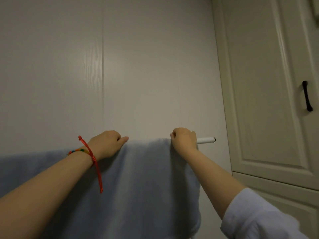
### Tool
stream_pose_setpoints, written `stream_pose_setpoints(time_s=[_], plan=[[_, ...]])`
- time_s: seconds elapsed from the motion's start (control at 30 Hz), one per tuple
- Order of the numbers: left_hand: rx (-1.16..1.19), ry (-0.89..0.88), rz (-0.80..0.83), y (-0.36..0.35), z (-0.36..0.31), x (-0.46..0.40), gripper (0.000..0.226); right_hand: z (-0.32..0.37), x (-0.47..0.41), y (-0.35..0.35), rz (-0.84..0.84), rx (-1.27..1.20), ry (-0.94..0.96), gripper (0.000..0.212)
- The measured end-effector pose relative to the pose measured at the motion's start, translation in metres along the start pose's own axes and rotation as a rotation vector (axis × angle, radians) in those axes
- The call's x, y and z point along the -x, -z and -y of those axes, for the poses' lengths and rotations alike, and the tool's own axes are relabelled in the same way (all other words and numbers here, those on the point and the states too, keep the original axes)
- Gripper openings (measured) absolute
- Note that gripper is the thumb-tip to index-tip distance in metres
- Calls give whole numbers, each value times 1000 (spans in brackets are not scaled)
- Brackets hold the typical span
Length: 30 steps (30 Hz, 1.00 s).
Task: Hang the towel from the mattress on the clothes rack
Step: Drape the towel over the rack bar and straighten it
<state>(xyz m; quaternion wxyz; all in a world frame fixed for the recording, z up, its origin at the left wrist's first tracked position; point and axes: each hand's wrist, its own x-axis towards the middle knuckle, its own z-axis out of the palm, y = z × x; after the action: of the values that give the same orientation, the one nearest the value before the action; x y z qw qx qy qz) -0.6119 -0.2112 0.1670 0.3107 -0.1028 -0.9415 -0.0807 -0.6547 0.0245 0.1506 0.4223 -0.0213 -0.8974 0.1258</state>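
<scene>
A light blue-grey towel [143, 183] hangs draped over the white bar of the clothes rack [206, 140]; only the bar's right end with its black cap shows past the cloth. My left hand [107, 144], with a red string and a beaded bracelet at the wrist, rests on the towel's top edge with the fingers curled over the bar. My right hand [184, 139] grips the towel's top right corner at the bar. The towel spreads left to the frame edge and falls below the bottom of the view.
A plain white panelled wall [120, 66] stands directly behind the rack. To the right is a cream cupboard door [259, 83] with a black handle [307, 96], close to the bar's end.
</scene>
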Motion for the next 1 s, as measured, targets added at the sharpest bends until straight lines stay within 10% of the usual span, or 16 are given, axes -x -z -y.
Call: stream_pose_setpoints(time_s=[0.27,0.73,0.87,1.0], plan=[[144,-21,-74,7,11,5,46,10,27,-14,-63,-395,103,30],[443,121,-475,17,23,12,32,17,39,-14,-146,-779,-556,60],[548,215,-491,26,32,12,42,32,35,-4,66,-1279,-764,73],[621,301,-499,33,38,14,46,49,32,25,575,-1083,-545,33]])
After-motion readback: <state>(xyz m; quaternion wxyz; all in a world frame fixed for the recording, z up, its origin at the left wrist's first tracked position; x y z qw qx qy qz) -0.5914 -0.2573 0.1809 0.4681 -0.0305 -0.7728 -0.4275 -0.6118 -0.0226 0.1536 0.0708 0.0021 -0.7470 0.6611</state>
